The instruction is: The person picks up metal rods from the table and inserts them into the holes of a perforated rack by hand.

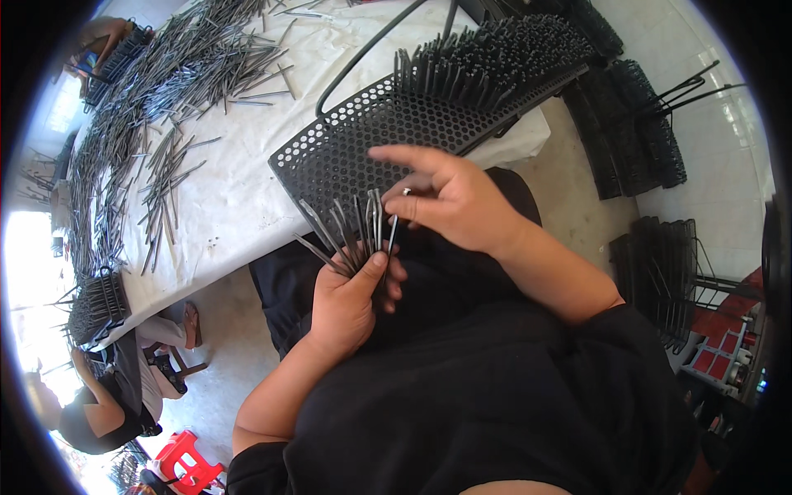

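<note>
A pale tiled floor (577,198) runs under a counter (239,190) draped in white cloth, seen from the head camera looking down.

On the counter, a long heap of thin dark metal rods (157,82) sweeps away from the perforated black tray (371,132), with stray rods scattered between the heap and the tray. The tray juts over the counter's near edge, above the person's lap, and its far end bristles with rods standing upright in the holes (487,58).

Just below the tray's near corner, the left hand (351,301) is closed around a fanned bundle of rods (346,235), thumb pressed across their lower ends, the tips pointing up toward the tray. The right hand (454,198) hovers over that same corner, forefinger stretched out straight, thumb and middle finger pinching a single rod (393,227) drawn from the fan.

Beyond the tray, stacks of more black trays (635,124) lie on the floor. Beside the counter's far-left end, another person (107,404) sits low, and a red plastic stool (186,462) stands near them.
</note>
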{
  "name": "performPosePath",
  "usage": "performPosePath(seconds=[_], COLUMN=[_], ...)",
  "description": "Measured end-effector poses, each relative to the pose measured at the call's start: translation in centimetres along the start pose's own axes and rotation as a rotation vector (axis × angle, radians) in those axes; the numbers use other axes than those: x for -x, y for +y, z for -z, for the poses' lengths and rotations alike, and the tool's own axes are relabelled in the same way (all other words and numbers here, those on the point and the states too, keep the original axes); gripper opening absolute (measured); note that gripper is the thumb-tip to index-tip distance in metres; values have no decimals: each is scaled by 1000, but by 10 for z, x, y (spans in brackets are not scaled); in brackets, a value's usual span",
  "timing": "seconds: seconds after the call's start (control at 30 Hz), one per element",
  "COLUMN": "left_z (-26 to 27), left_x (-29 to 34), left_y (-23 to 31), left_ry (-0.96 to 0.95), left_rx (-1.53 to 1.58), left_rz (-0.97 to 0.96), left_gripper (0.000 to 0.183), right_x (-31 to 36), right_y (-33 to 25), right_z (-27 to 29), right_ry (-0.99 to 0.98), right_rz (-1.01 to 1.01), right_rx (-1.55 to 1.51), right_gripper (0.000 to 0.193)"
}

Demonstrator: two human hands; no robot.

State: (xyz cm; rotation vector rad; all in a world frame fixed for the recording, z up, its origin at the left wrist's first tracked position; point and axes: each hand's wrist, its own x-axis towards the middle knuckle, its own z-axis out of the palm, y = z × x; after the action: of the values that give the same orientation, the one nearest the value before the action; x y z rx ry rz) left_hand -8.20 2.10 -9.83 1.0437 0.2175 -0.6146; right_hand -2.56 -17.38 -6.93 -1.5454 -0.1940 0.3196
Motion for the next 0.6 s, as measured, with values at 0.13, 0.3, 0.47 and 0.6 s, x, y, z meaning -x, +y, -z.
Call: performPosePath(seconds=[0.13, 0.3, 0.47, 0.6], left_z=[-11, -15, -16, -15], left_x=[-4, -6, -6, -5], left_y=[5, 5, 5, 4], left_ry=[-26, 26, 38, 53], left_rx=[-1, -17, -61, -83], left_rz=[67, 136, 169, 162], left_gripper=[17, 19, 22, 22], right_x=[4, 7, 6, 3], right_y=[3, 14, 25, 36], right_z=[-1, 0, 0, -4], right_ry=[-65, -19, -42, 19], right_rz=[-16, -40, -59, 116], right_rx=[58, 80, 15, 90], right_gripper=[42, 30, 25, 24])
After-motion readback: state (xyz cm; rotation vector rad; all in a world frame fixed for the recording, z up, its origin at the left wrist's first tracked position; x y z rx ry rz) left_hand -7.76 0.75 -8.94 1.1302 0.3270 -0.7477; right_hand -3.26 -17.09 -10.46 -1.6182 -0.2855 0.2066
